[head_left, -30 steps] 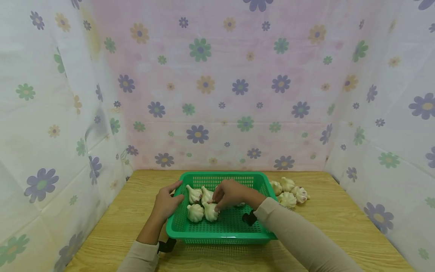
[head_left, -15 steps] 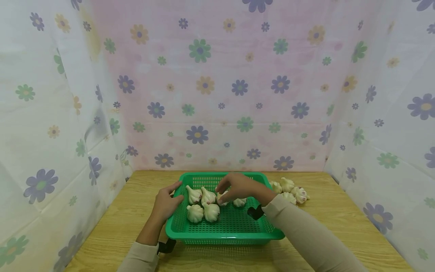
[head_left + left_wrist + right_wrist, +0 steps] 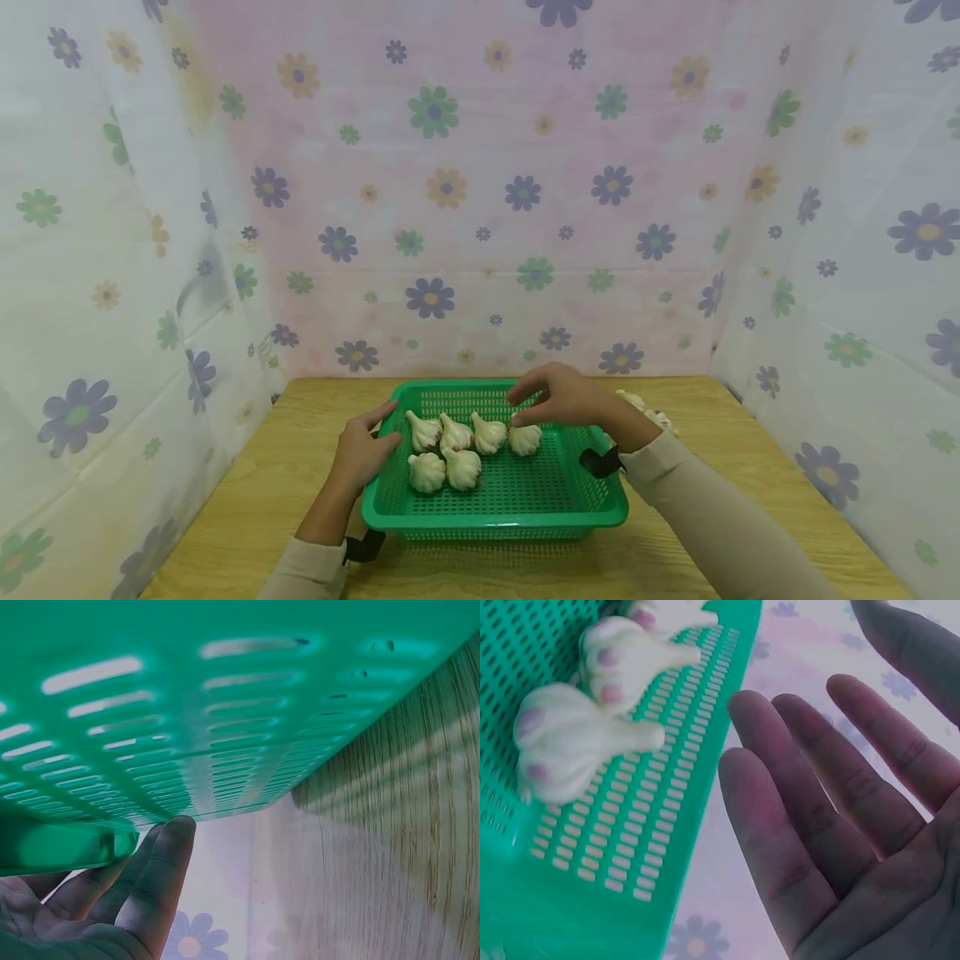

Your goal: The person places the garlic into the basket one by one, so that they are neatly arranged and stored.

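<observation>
Several white garlic bulbs (image 3: 462,471) with pinkish marks lie inside a green perforated plastic basket (image 3: 495,522). My left hand (image 3: 362,446) is at the basket's left rim, its fairly straight fingers against the outer wall in the left wrist view. My right hand (image 3: 573,400) is over the back right of the basket, fingers spread and holding nothing. Just below its fingertips in the head view is the rightmost bulb (image 3: 525,440) of the back row. The right wrist view shows the bare palm and loosely extended fingers (image 3: 757,817), apart from the bulbs (image 3: 566,742).
More garlic bulbs (image 3: 662,422) lie on the wooden table (image 3: 720,475) right of the basket, partly hidden by my right arm. Flower-patterned cloth (image 3: 487,208) hangs at the back and both sides. A black wrist mount (image 3: 600,462) sits by the right cuff.
My right hand has moved right and up from the bulbs near the middle, uncovering the back-row bulbs. The left hand stays at the rim. The view has shifted slightly.
</observation>
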`<action>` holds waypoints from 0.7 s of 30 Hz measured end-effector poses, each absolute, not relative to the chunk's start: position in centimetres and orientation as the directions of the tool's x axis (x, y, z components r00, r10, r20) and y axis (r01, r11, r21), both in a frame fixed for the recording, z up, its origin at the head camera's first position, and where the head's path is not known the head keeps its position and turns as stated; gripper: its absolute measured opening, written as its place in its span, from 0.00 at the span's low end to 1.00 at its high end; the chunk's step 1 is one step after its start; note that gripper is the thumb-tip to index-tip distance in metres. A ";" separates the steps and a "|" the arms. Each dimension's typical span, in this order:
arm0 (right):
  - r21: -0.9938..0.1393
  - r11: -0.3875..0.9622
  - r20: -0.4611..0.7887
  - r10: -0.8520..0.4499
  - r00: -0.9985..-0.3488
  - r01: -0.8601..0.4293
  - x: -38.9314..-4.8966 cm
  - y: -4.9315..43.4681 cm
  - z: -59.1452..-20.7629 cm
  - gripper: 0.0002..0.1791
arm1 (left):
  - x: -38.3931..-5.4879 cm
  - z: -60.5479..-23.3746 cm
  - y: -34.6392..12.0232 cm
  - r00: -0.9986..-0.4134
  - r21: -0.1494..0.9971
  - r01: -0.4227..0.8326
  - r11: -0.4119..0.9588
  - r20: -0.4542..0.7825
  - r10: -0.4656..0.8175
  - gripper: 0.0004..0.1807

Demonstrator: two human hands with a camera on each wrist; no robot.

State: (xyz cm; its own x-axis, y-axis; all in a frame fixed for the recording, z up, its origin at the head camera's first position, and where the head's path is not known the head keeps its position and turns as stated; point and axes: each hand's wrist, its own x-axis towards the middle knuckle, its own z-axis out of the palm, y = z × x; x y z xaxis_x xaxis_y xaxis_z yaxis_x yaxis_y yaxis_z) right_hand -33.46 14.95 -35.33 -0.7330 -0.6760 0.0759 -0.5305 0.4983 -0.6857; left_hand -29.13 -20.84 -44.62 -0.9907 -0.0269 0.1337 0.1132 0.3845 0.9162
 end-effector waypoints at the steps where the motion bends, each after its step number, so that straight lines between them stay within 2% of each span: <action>1: -0.691 0.495 0.079 -0.672 -0.736 -0.526 -33.4 15.4 -35.3 0.21 | -29.1 -44.6 -20.9 -0.991 0.916 0.113 0.385 0.134 -0.027 0.34; 21: -0.683 0.506 0.258 -0.509 -0.821 -0.527 -31.7 23.6 -36.5 0.22 | -29.2 -44.7 -21.0 -0.988 0.909 0.140 0.393 0.156 -0.008 0.34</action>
State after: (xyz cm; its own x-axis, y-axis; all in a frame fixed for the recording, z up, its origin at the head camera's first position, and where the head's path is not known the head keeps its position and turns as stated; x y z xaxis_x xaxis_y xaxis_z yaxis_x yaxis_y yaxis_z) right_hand -31.68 23.64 -36.54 -0.8214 -0.5089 0.2575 -0.5274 0.5057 -0.6827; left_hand -29.21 -20.96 -44.74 -0.9877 -0.0084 0.1561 0.1402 0.3932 0.9087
